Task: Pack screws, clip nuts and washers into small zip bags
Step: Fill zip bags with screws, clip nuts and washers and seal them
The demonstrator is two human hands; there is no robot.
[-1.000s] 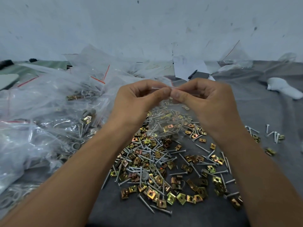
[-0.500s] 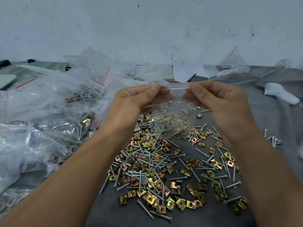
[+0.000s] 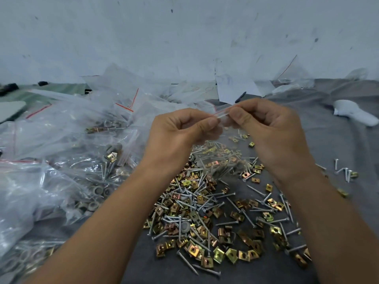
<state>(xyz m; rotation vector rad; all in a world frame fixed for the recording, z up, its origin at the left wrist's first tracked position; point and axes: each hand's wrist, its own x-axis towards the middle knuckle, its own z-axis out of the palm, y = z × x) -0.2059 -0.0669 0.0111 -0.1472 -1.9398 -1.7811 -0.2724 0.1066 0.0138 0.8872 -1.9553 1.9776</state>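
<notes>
Head view, only one. Both hands up over the loose pile of screws and clip nuts, which serves as the landmark. Left hand pinches the top strip of a small clear zip bag between thumb and forefinger; other fingers curled. Right hand pinches the same strip from the other end, thumb on the near face. The two pinch points are nearly touching.

Key relation: the red-lined zip strip runs between the hands, its long axis left to right and tilted up toward the right hand. The bag body hangs below it, above the far end of the pile, with hardware seen through the film. Whether parts are inside or just behind it, cannot tell. Judgement: seal being pressed or worked along that axis. Neither hand is clearly nearer; both are on it.

Left of the pile: a heap of filled bags with screws, washers and red zip lines. Right of the pile: a few stray screws on the grey cloth, and a white object farther off. Beyond the pile: paper sheets with faint scribbles, unreadable. No brands or labels legible.
</notes>
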